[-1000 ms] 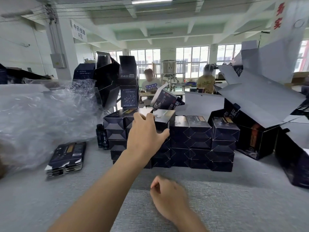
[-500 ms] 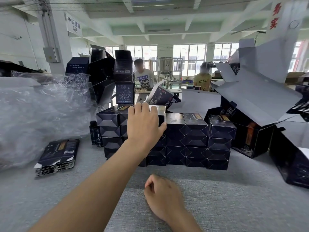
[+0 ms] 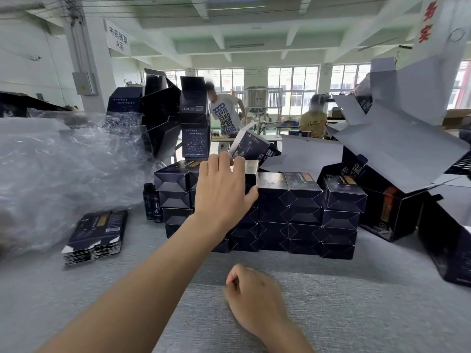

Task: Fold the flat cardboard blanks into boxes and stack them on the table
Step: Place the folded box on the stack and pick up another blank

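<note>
Seating a folded box [image 3: 251, 171] on top of the stack [image 3: 305, 215]: job well along, not finished.
Your left hand [image 3: 223, 189] grasps that box at the stack's upper left-centre, fingers draped over its top, thumb on the front face. Your right hand [image 3: 252, 299] rests on the grey, felt-like table [image 3: 356, 301] in front of the stack, loosely curled, holding nothing. Done: several columns, several tiers, packed tight. Left: a pile of flat blanks [image 3: 95, 234] left of the stack, so I'd judge more folding to come. Boxes are glossy dark-navy card, rectangular, ends closed by tucked flaps with angled creases. Crinkled clear plastic film [image 3: 63, 169] lies further left. Big open cartons [image 3: 392, 212] with matte grey insides lie right of the stack.
</note>
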